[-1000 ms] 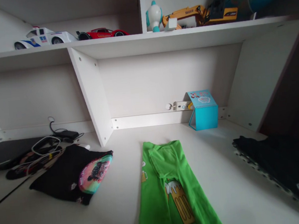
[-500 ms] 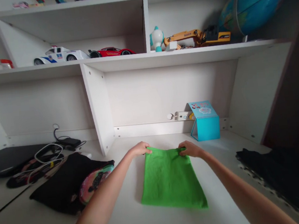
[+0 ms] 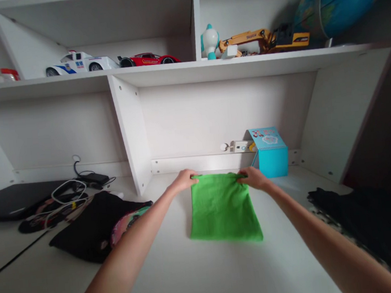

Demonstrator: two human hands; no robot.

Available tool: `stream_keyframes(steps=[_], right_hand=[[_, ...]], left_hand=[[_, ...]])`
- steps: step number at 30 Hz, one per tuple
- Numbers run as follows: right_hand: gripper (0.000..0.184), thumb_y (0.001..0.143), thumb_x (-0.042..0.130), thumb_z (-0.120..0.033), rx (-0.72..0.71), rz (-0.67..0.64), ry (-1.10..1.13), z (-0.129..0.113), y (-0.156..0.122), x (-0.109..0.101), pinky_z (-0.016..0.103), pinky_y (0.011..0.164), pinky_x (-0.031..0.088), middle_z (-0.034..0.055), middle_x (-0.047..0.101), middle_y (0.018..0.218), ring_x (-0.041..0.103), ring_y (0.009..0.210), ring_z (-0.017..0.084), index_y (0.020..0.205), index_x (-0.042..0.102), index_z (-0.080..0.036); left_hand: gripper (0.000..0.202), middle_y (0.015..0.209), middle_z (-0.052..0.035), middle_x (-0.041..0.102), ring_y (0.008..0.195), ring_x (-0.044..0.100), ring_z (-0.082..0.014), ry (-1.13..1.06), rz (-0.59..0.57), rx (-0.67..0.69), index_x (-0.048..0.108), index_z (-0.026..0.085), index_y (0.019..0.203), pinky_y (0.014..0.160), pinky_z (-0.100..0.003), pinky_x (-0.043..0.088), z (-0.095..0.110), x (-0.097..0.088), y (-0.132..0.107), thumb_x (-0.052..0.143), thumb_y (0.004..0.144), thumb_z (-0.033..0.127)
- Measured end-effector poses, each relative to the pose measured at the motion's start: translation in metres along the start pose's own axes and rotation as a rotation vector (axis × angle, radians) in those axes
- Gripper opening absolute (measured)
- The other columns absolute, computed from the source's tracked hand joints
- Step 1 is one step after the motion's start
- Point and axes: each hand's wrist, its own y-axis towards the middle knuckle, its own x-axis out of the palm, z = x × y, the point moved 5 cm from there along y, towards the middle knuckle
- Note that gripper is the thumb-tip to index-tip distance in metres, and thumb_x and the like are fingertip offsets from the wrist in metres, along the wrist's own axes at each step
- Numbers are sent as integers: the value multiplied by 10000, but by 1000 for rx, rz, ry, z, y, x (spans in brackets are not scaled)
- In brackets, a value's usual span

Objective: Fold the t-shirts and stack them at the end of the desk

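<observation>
The left hand (image 3: 184, 181) and the right hand (image 3: 255, 178) each pinch a far corner of the folded green garment (image 3: 223, 209). Each grip is clamped on the cloth's far edge, thumb under and fingers over as far as can be seen.

The garment lies flat on the white worktop (image 3: 195, 277), about midway between left and right. It sits nearer the back wall than the near edge, and its far edge is lifted a little by the hands.

The likely trouble is that the layers slide apart. Only the far corners are held, so a pull to one side could skew the fold or let the loose near edge fan open. The blue box (image 3: 269, 155) stands just beside the right hand, where a wide sweep could knock it. The black garment (image 3: 95, 222) lies well apart on the left.

The cloth is a plain bright green, thin and limp. It is folded into a rough rectangle, slightly wider at the near edge, with soft creases and no print showing on top.
</observation>
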Motion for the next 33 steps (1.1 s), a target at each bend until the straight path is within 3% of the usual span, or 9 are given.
stream_keyframes(steps=[4, 7, 9, 11, 14, 20, 23, 28, 33], right_hand=[[197, 797, 520, -273, -91, 294, 46, -19, -31, -78, 266, 762, 431, 57, 610, 942, 565, 865, 182, 952, 561, -157], [194, 786, 491, -276, -224, 381, 53, -40, -82, -93, 283, 760, 432, 64, 590, 964, 563, 852, 184, 948, 542, -181], [201, 775, 502, -283, -306, 238, 57, -52, -118, -79, 293, 758, 440, 65, 597, 964, 570, 843, 188, 948, 556, -198], [259, 774, 533, -333, -327, -45, 84, -59, -148, -54, 294, 805, 438, 56, 601, 1025, 569, 913, 195, 1005, 569, -223], [317, 817, 487, -423, -299, -293, 141, -56, -168, -26, 289, 867, 421, 34, 594, 1106, 546, 1017, 195, 1072, 571, -253], [372, 870, 348, -333, -278, -122, 77, -24, -116, 14, 326, 971, 347, 69, 539, 1220, 479, 1132, 194, 1154, 537, -187], [385, 858, 360, -306, -258, -150, 48, -10, -103, 40, 341, 936, 388, 74, 557, 1202, 507, 1101, 207, 1183, 526, -182], [367, 865, 343, -269, -197, -113, -34, -18, -139, 46, 409, 891, 400, 144, 611, 1081, 548, 1014, 266, 1114, 580, -141], [322, 895, 331, -300, -314, -342, 219, -85, -201, 21, 274, 720, 464, 54, 658, 885, 606, 793, 172, 1024, 613, -215]], left_hand=[[279, 990, -40, 604, 779, 537, -132, -78, 223, 259, 585, 139, 969, 732, -223, 405, 65, -66, -23, 553, 728, 276], [295, 987, -10, 593, 805, 534, -126, -27, 207, 360, 544, 183, 1048, 748, -214, 395, 91, -76, -64, 514, 759, 238], [400, 1028, -3, 589, 818, 549, -126, 35, 93, 349, 488, 224, 1161, 766, -214, 393, 89, -61, -95, 492, 763, 185], [535, 1094, -17, 581, 860, 565, -146, 96, -98, 302, 419, 255, 1260, 790, -225, 397, 77, -36, -122, 517, 742, 160], [556, 1235, -61, 510, 1086, 492, -214, 158, -295, 272, 434, 246, 1274, 903, -271, 362, 65, 1, -150, 582, 738, 233], [636, 1436, -133, 217, 1279, 265, -296, 179, -316, 362, 255, 191, 1380, 1002, -405, 275, 108, 66, -162, 445, 840, 467], [699, 1343, -166, 380, 1192, 385, -345, 216, -348, 400, 249, 204, 1382, 958, -500, 290, 125, 96, -165, 442, 809, 556], [428, 1044, -97, 609, 1000, 523, -298, 315, -247, 399, 522, 275, 1177, 945, -603, 189, 106, 90, -160, 427, 836, 515], [233, 1077, -71, 592, 1054, 483, -284, 446, -161, 248, 580, 271, 1042, 938, -625, 129, 55, 54, -139, 460, 845, 299]])
